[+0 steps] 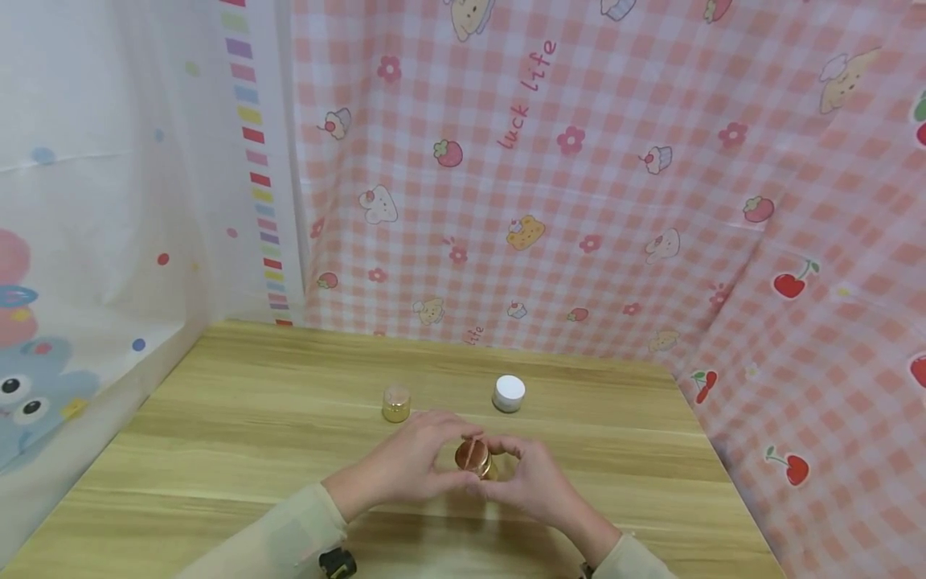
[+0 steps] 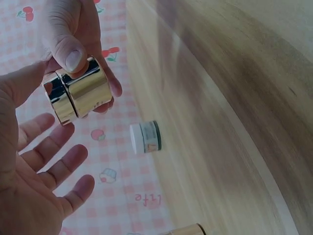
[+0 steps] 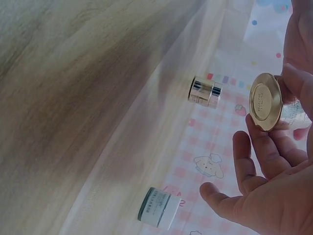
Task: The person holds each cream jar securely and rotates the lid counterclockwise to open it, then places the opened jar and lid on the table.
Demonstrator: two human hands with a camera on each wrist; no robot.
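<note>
Gold jar (image 1: pixel 473 457), up off the wooden table (image 1: pixel 289 434), between two hands! From the left: a second gold jar (image 1: pixel 396 405) stands on the wood; then the left hand (image 1: pixel 408 462), thumb and fingers clamped on the gold jar; behind, a white-lidded jar (image 1: pixel 510 394); rightmost, the right hand (image 1: pixel 535 486), clamped on the gold jar too.
</note>
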